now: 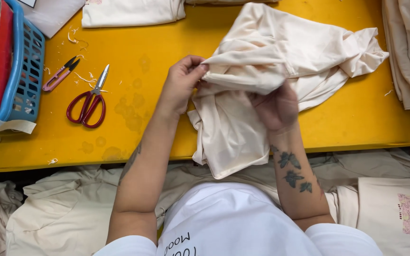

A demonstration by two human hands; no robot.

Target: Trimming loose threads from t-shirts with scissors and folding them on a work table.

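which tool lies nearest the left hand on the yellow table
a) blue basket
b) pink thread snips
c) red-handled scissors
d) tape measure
c: the red-handled scissors lie just beside the left hand, which pinches the cream cloth; the pink snips and blue basket sit farther out.

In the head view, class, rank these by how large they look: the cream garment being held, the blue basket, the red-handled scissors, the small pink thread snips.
1. Cream garment
2. Blue basket, partly cut off by the frame
3. Red-handled scissors
4. Pink thread snips
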